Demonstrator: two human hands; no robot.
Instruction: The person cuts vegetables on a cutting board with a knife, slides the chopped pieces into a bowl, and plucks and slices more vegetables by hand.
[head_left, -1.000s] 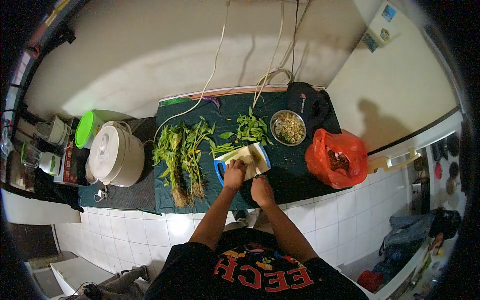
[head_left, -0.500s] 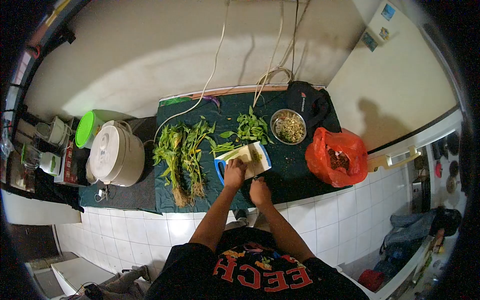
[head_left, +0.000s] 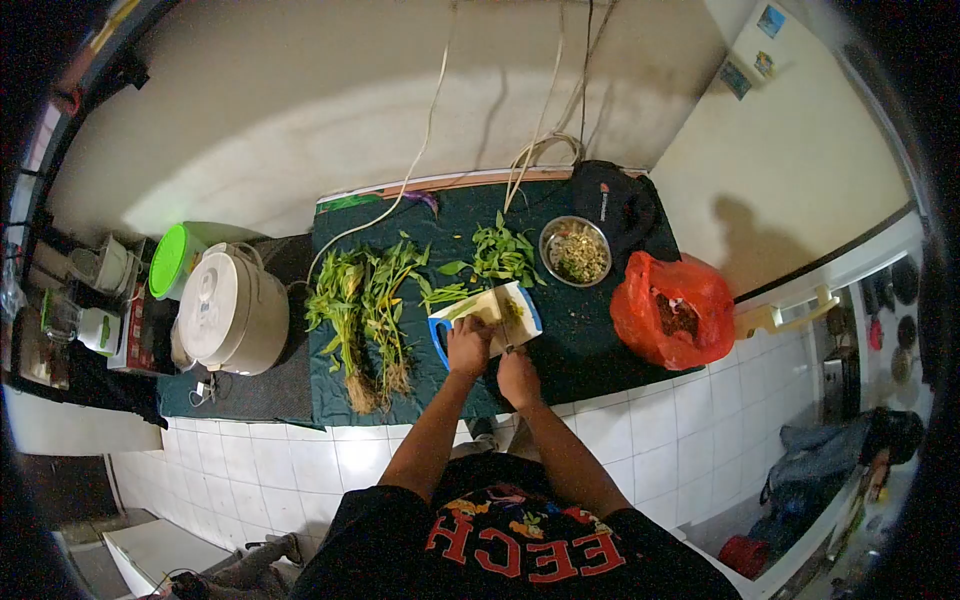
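A white cutting board (head_left: pixel 522 328) with blue edges and a blue handle lies on the dark green cloth. Small chopped green bits (head_left: pixel 513 310) rest on its right part. My left hand (head_left: pixel 469 345) is closed over the board's left half, pressing on green stems that mostly hide beneath the fingers. Closed round a knife handle, my right hand (head_left: pixel 518 377) is at the board's near edge; the thin knife blade (head_left: pixel 503 318) reaches across the board. Cut stems (head_left: pixel 445 294) lie just beyond the handle, and loose green leaves (head_left: pixel 503 253) are heaped behind the board.
Rooted leafy bunches (head_left: pixel 345 310) lie at the left, beside a white rice cooker (head_left: pixel 222 308). A metal bowl (head_left: pixel 575 252) of chopped food sits behind right. Farther right are a red plastic bag (head_left: pixel 672 310) and a black bag (head_left: pixel 612 208). A white cable (head_left: pixel 425 150) crosses the cloth.
The right hand with the knife has shifted slightly left, and the blade lies nearer to the left fingers. The left hand stays in nearly the same place on the board.
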